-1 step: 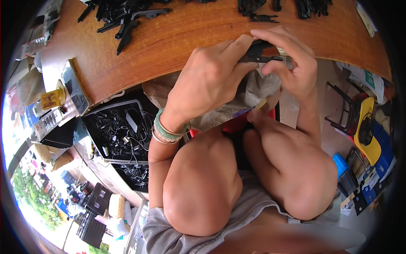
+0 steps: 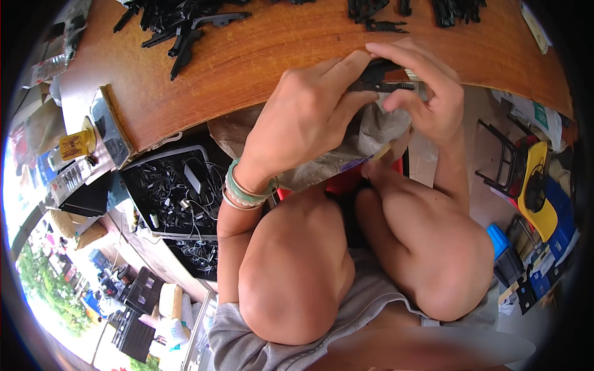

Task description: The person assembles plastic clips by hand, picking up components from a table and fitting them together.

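My left hand (image 2: 309, 111), with pale green and white bracelets (image 2: 244, 191) at its wrist, grips a small black plastic part (image 2: 374, 78) between thumb and fingers at the table's front edge. A short ribbed end, like a small spring (image 2: 404, 86), sticks out of the part toward the right. My right hand (image 2: 436, 93) curls round the part's right side. Its index fingertip reaches over the top to the left fingertips, and its thumb is bent close to the ribbed end. Fingers hide much of the part.
Black plastic pieces (image 2: 182, 43) lie heaped on the wooden table (image 2: 260, 55), with smaller groups at the far right. Black trays (image 2: 167, 191) of small parts and cables stand at left, below the table. A yellow chair (image 2: 535, 198) stands at right. A grey-brown cloth (image 2: 322, 167) hangs before my knees.
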A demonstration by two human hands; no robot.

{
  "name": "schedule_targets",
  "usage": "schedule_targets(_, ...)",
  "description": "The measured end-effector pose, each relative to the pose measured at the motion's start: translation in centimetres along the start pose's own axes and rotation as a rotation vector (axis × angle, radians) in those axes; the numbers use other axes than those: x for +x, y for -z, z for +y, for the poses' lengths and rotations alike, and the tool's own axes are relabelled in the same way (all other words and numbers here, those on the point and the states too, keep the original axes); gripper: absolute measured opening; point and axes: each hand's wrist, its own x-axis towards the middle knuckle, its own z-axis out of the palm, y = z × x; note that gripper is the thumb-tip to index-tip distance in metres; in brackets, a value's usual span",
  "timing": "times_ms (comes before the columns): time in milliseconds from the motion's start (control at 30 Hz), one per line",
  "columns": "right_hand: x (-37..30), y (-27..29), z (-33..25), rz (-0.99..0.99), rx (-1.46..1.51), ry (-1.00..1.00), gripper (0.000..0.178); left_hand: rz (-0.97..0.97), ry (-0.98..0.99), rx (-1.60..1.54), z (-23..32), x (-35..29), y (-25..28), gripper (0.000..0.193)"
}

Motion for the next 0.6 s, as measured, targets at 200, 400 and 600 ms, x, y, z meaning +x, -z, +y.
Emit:
schedule_targets(200,0.0,-0.3,-0.4,-0.001,0.125,-0.047,0.047,-0.003,0.115,-0.300,0.0,-0.3,-0.2,0.035)
schedule_targets(400,-0.8,-0.5,-0.4,0.031,0.043,-0.075,0.039,0.023,0.074,-0.217,0.1,-0.4,-0.8,0.032)
schedule_targets(600,-0.5,-0.8,-1.4,0.120,-0.012,-0.115,0.027,0.079,0.030,-0.154,0.2,-0.3,-0.7,0.031)
